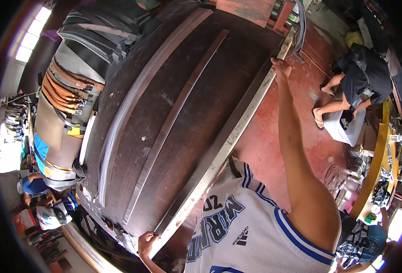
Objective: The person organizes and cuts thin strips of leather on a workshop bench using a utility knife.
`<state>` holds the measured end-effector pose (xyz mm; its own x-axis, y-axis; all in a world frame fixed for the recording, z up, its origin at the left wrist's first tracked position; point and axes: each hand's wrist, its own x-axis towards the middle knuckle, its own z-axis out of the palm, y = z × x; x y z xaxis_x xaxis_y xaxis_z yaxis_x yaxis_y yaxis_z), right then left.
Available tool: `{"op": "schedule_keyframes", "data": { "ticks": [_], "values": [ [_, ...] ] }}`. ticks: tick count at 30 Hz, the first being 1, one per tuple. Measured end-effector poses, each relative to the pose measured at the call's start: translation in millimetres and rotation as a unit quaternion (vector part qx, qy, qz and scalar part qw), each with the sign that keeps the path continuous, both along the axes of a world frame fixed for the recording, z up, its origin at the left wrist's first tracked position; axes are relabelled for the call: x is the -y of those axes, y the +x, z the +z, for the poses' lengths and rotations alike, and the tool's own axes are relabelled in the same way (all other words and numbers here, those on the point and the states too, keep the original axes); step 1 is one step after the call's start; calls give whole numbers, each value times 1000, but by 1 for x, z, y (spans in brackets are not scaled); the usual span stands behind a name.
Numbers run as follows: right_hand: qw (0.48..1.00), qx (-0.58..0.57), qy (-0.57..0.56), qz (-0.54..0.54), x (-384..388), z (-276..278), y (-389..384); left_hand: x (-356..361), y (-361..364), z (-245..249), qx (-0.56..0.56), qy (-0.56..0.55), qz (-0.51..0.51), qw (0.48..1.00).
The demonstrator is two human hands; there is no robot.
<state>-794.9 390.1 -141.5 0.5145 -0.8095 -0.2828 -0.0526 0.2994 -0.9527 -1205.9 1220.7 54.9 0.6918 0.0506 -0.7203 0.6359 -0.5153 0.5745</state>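
Note:
A long dark work table (210,91) runs across the view. Along its near edge lies a long pale strip (230,136) with a dark strip beside it. My right hand (280,68) reaches out at full arm's length and grips the far end of the pale strip near the table's corner. At the near end, my left hand (146,239) has its fingers curled over the same strip. My white jersey (237,227) fills the bottom of the view.
Two more long leather strips (173,113) lie lengthwise on the table. Stacked belts and leather rolls (69,91) sit at its far side. Another person (360,77) crouches on the red floor (273,145) beside a white box (344,129). Cluttered benches stand at the right.

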Motion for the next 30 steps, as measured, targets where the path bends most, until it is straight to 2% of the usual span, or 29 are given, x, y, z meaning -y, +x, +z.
{"op": "schedule_keyframes", "data": {
  "ticks": [8,10,15,18,20,21,22,23,24,25,26,27,30],
  "values": [
    [1000,12,-4,-1,-1,16,-4,12,1,2,15,22,11,1000],
    [995,-68,-66,-24,-1,18,-3,19,5,8,14,27,-2,1000],
    [998,-48,-26,-21,10,15,1,21,1,3,14,31,12,999],
    [997,-40,-55,-24,19,7,5,11,-8,-9,25,32,-2,999],
    [999,-22,-44,-7,16,8,6,19,-2,5,21,65,-21,997],
    [999,23,22,13,23,9,8,10,-8,3,11,57,20,998],
    [998,13,-1,53,37,-7,11,-14,-19,-9,8,77,-2,997],
    [995,5,-25,92,53,-26,15,-3,-12,9,0,93,3,996],
    [990,-2,-51,130,67,-43,17,-23,-23,3,0,107,-6,994],
    [983,-80,-102,133,60,-24,16,-20,-21,13,-11,130,-6,991],
    [983,-83,-98,130,56,-16,16,-19,-24,19,-6,94,50,994],
    [984,-82,-97,125,56,-13,16,-23,-26,23,-27,99,59,993],
    [975,-131,-88,159,122,-55,35,-44,-46,11,-21,120,65,990]
  ]
}}
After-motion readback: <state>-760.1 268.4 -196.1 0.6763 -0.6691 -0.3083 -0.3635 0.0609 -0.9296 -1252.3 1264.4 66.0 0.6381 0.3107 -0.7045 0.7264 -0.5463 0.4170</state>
